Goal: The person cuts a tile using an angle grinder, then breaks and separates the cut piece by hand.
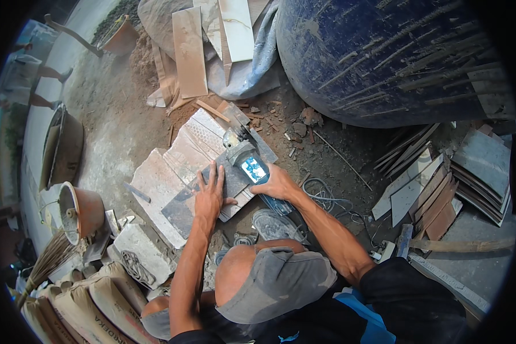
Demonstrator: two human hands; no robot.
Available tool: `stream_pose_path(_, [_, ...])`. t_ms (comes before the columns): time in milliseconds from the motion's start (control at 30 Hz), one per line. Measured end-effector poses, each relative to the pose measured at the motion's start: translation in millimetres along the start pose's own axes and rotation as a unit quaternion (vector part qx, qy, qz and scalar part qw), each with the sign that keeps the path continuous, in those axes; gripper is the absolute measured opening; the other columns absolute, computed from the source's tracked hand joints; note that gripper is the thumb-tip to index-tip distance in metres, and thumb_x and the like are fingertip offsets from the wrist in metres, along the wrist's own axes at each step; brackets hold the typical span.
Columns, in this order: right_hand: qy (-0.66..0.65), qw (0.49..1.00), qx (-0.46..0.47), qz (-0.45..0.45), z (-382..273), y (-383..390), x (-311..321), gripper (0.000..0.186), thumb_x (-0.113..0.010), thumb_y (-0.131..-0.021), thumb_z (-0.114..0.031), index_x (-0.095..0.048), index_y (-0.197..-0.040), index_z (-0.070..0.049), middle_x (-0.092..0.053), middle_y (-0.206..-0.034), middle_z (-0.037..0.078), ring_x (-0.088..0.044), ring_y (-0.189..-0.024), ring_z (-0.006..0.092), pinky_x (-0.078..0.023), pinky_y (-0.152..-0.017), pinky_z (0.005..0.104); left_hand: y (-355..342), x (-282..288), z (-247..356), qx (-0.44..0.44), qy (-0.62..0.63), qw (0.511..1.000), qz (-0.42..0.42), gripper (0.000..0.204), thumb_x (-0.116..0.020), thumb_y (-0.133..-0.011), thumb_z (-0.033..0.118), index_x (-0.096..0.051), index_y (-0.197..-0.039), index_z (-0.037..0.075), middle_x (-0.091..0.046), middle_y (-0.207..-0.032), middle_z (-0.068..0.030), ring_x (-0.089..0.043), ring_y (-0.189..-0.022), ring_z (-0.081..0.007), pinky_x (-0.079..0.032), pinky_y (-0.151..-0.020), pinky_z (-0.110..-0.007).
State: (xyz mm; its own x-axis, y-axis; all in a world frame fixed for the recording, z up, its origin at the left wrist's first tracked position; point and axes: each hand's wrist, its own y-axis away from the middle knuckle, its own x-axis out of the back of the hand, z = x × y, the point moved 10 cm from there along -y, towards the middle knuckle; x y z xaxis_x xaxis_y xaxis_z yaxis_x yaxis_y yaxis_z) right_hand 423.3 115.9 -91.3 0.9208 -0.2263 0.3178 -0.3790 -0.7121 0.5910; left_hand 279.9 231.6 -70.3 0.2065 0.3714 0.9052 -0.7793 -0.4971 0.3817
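My right hand (279, 184) is closed around the body of a blue angle grinder (252, 166), whose metal head points up and away from me. The grinder's head lies over a dark grey tile strip (180, 211); its disc is hard to make out. My left hand (211, 194) lies on that strip with its fingers stretched apart, just left of the grinder. Below the strip is a larger broken pale tile slab (163, 175), which has a jagged left edge and rests on the ground.
A large blue tank (378, 57) bulges in from the far right. Tile pieces (430, 195) lean in stacks at right. A cable (327, 192) coils by my right forearm. On the left stand buckets (86, 212) and filled sacks (100, 304). A person's legs (49, 86) show at far left.
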Motion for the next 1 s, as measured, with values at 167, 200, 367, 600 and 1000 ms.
stream_pose_path(167, [-0.011,1.000,0.015,-0.003,-3.3,2.1,-0.7,0.083,-0.078,-0.055,-0.039,-0.052,-0.118,0.009,-0.060,-0.110,0.029,-0.061,-0.102,0.0383,-0.048,-0.088,0.0393,0.0,0.6,-0.6,0.003,-0.005,1.000,-0.001,0.112,-0.081,-0.055,0.044,-0.022,-0.148,0.018,-0.008,-0.157,-0.0017,-0.022,-0.134,-0.0483,-0.044,-0.087,-0.068])
stream_pose_path(200, [0.002,1.000,-0.002,0.001,-0.2,3.0,0.3,0.083,-0.078,-0.055,-0.039,-0.051,-0.118,0.009,-0.060,-0.110,0.029,-0.061,-0.102,0.0387,-0.048,-0.088,0.0395,-0.3,0.4,0.1,0.000,0.003,1.000,-0.003,0.112,-0.081,-0.055,0.044,-0.022,-0.148,0.017,-0.008,-0.157,-0.0017,-0.022,-0.134,-0.0483,-0.044,-0.087,-0.068])
stream_pose_path(367, [0.003,1.000,0.005,0.003,-2.7,9.9,1.5,0.084,-0.077,-0.055,-0.038,-0.050,-0.118,0.010,-0.060,-0.108,0.031,-0.061,-0.101,0.0402,-0.048,-0.087,0.0401,0.2,0.4,-0.5,0.003,-0.006,1.000,-0.005,0.112,-0.081,-0.056,0.044,-0.022,-0.148,0.018,-0.008,-0.157,-0.0019,-0.022,-0.134,-0.0483,-0.044,-0.087,-0.068])
stream_pose_path(600, [0.026,1.000,-0.011,0.012,0.3,16.3,4.3,0.076,-0.077,-0.057,-0.035,-0.053,-0.115,0.009,-0.062,-0.106,0.025,-0.061,-0.097,0.0333,-0.047,-0.085,0.0367,-0.6,-0.7,0.3,-0.002,-0.012,1.000,-0.003,0.111,-0.081,-0.056,0.044,-0.023,-0.147,0.018,-0.008,-0.157,-0.0022,-0.023,-0.134,-0.0481,-0.045,-0.087,-0.068])
stream_pose_path(1000, [0.000,1.000,-0.002,0.003,1.0,13.3,2.7,0.082,-0.077,-0.055,-0.037,-0.051,-0.118,0.009,-0.061,-0.108,0.028,-0.061,-0.100,0.0380,-0.048,-0.086,0.0390,-0.4,-0.2,0.4,0.000,0.000,1.000,-0.005,0.111,-0.081,-0.057,0.042,-0.022,-0.147,0.018,-0.008,-0.157,-0.0022,-0.021,-0.134,-0.0486,-0.044,-0.088,-0.069])
